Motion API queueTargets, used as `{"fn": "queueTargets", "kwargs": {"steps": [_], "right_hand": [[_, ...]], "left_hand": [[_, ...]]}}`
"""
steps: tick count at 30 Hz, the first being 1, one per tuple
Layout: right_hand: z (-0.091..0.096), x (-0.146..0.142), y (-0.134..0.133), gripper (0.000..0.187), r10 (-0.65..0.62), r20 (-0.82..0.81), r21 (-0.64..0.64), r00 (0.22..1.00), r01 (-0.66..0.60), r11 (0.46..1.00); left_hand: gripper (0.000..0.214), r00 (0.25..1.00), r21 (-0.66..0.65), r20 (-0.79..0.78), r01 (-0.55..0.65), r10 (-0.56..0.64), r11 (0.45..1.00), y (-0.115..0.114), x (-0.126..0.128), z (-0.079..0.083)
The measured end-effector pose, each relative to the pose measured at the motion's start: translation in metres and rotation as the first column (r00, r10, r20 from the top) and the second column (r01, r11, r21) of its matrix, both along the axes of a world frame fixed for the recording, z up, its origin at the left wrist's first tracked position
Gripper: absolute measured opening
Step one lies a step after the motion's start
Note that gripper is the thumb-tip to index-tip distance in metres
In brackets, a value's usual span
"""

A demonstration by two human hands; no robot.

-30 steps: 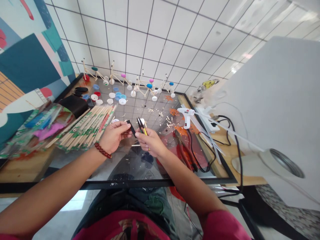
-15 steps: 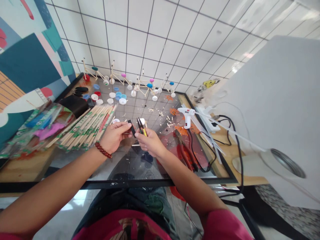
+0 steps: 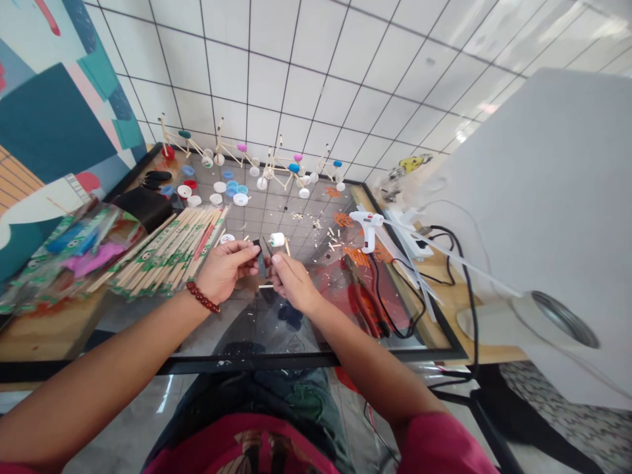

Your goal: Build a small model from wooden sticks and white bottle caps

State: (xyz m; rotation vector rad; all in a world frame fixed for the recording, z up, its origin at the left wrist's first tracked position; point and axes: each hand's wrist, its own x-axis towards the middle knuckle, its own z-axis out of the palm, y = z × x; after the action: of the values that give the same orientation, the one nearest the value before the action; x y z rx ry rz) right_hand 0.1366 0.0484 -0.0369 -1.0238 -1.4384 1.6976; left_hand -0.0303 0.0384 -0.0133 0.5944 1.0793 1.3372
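Observation:
My left hand (image 3: 230,270), with a red-brown bead bracelet at the wrist, pinches a short flat black strip (image 3: 261,263) between thumb and fingers. My right hand (image 3: 292,280) is closed around small snips, whose thin dark blades (image 3: 266,246) point up and lie right beside the strip. The fingers hide the handle, and whether the blades touch the strip I cannot tell. Just beyond my hands, a white bottle cap (image 3: 277,239) stands by a short wooden stick (image 3: 288,247). Another thin stick (image 3: 265,286) lies on the glass tabletop below my hands.
Bundled wrapped chopsticks (image 3: 168,253) lie at left. Several stick-and-cap models (image 3: 286,171) line the back, near loose bottle caps (image 3: 232,189). At right are a white glue gun (image 3: 368,229) with its cord, red-handled pliers (image 3: 365,303) and scattered wood offcuts (image 3: 333,237).
My right hand has turned, bringing the snips closer to the black strip. Their yellow handle is now covered, and the white cap behind shows more. My left hand has barely moved.

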Motion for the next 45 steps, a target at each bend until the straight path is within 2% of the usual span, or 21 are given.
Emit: {"fn": "queueTargets", "kwargs": {"steps": [3,7,14,20,27,35,45], "right_hand": [[0.0021,-0.0021,-0.0028,0.049,-0.03,0.019,0.081,0.999,0.028,0.996],[0.0052,-0.0036,-0.0047,0.049,-0.019,0.032,0.061,0.999,0.017,0.998],[0.004,-0.0057,-0.005,0.053,0.013,-0.028,-0.002,1.0,-0.013,1.0],[0.0045,-0.0063,-0.0057,0.051,0.044,-0.013,-0.044,0.999,-0.045,0.998],[0.0079,-0.0066,-0.0075,0.051,0.076,-0.001,-0.056,0.997,-0.076,0.996],[0.0077,-0.0081,-0.0083,0.052,0.062,-0.041,-0.103,0.997,-0.066,0.992],[0.0081,-0.0106,-0.0108,0.057,0.037,-0.024,-0.097,0.999,-0.039,0.994]], "left_hand": [[0.037,1.0,0.006,0.023,0.018,-0.018,1.0,-0.0015,0.0004,0.0028],[0.031,0.998,-0.006,0.031,0.049,-0.049,0.999,-0.0021,0.0001,0.004],[0.019,1.0,-0.084,0.016,0.017,-0.016,0.996,-0.0016,0.0014,0.0056],[0.02,0.999,-0.088,0.031,0.023,-0.02,0.996,-0.0023,0.0027,0.0084],[0.018,0.995,-0.081,0.031,0.099,-0.097,0.992,-0.0028,0.0009,0.0047],[0.017,0.994,-0.091,0.041,0.109,-0.105,0.99,-0.0028,0.0017,0.0056],[0.02,0.989,-0.073,0.053,0.142,-0.139,0.987,-0.0018,0.0019,0.0036]]}}
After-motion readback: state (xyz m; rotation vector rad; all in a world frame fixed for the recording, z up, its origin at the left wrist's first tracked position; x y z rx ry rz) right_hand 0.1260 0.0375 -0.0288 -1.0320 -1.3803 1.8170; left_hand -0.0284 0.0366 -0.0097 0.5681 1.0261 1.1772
